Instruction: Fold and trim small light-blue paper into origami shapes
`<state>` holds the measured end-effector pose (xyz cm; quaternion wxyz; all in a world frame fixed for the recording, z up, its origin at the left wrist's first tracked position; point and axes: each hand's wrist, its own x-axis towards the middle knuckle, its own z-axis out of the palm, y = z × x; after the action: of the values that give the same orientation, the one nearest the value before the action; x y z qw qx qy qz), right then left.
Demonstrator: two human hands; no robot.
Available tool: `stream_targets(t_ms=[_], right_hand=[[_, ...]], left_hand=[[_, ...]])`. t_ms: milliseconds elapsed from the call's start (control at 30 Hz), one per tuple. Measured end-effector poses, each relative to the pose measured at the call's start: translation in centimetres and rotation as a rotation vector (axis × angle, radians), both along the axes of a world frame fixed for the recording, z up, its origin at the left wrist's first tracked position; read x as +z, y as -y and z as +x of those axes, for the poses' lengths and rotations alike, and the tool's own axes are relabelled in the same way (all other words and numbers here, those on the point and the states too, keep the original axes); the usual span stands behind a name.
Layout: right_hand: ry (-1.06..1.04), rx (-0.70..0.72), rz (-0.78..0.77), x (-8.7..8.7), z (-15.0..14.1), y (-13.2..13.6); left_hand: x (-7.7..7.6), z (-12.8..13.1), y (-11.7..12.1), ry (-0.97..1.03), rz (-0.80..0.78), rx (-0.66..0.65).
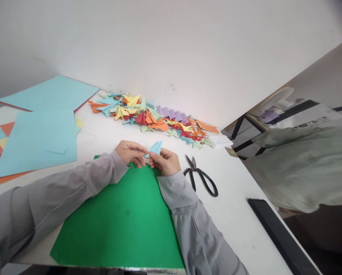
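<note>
A small light-blue folded paper plane (155,148) is pinched between my two hands, above the far edge of a green mat (122,217). My left hand (132,152) grips its left side with thumb and fingertips. On the other side, my right hand (166,162) has its thumb and fingers closed on the paper. My fingers cover the plane's lower part. Right of my right hand, black-handled scissors (198,172) lie with their blades slightly apart. Behind my hands stretches a long heap of small folded paper planes (148,116) in several colours.
Large light-blue paper sheets (40,141) lie at the left, with coloured paper pieces (7,129) beside them. A white packet (221,141) sits at the heap's right end. A long black bar (279,233) lies along the right table edge. A white wall (159,46) rises behind.
</note>
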<state>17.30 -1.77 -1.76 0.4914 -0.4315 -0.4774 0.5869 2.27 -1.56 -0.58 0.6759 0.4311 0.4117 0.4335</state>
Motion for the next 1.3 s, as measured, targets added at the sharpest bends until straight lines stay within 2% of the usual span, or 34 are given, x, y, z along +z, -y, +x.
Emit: stream_targets(t_ms=[167,333,533,800,1033,1300], right_hand=[[-0.04,0.0,-0.008,-0.2,0.2,-0.2],[-0.072,0.002,-0.051,0.1,0.4,-0.2],[-0.041,0.023,-0.014,0.0,0.3,-0.2],[-0.043,0.088,-0.216,0.8,0.6,0.0],[-0.051,0.037,-0.154,0.8,0.5,0.1],[-0.055,0.001,-0.118,0.7,0.3,0.1]], left_hand=[[0.3,0.0,0.1,0.055,0.022,0.037],[0.2,0.1,0.2,0.047,0.034,0.055],[0.1,0.2,0.1,-0.008,0.029,0.065],[-0.1,0.2,0.4,-0.082,0.102,0.068],[0.2,0.1,0.1,0.009,-0.029,0.061],[0.1,0.2,0.1,0.031,0.035,0.107]])
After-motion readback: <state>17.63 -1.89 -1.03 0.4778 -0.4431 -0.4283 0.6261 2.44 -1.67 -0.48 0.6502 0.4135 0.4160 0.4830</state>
